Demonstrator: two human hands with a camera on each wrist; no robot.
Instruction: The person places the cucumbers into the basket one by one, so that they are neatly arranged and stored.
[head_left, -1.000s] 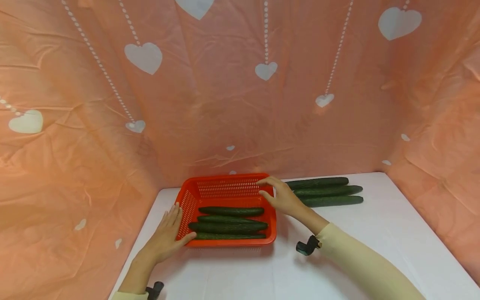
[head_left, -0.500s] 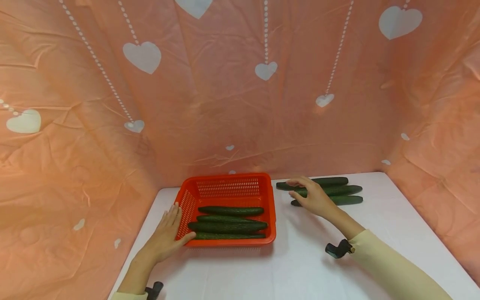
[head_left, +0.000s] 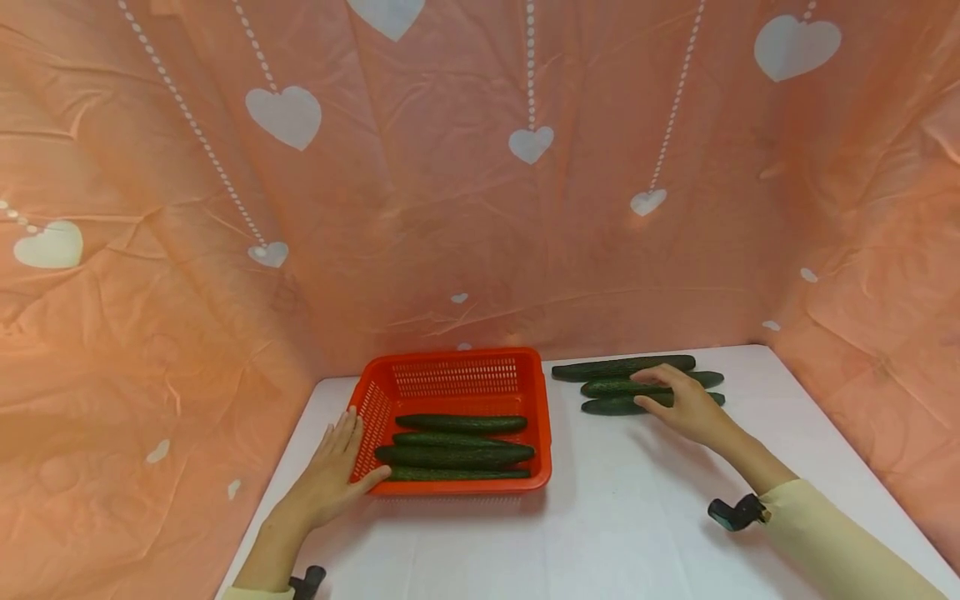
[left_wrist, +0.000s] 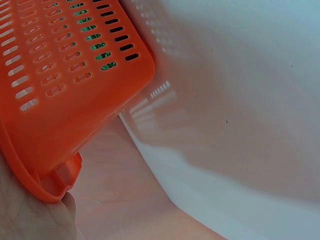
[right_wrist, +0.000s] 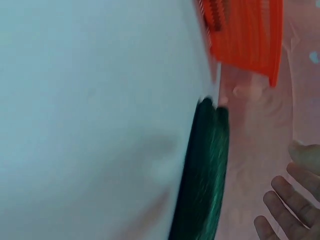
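Observation:
Several dark green cucumbers (head_left: 453,455) lie side by side in a red plastic basket (head_left: 459,487) with slotted walls. My left hand (head_left: 327,467) rests on the basket's left rim, its fingers straight and thumb over the near corner; the left wrist view has the basket's outer wall (left_wrist: 110,95) close up. Three more cucumbers (head_left: 622,367) lie on the table to the right of the basket. Above them hovers my right hand (head_left: 688,406), fingers spread and bent a little, holding nothing. In the right wrist view, this hand (right_wrist: 295,205) appears apart from the cucumbers (right_wrist: 197,175).
A white-topped table (head_left: 622,517) carries everything. Orange cloth (head_left: 420,208) printed with white hearts hangs behind and at both sides, close to the table's back edge. A black wrist-worn device (head_left: 735,512) sits at the right cuff.
My right hand has moved rightward from the basket's right rim to over the table cucumbers, uncovering their left ends. The left hand and the basket have stayed in place.

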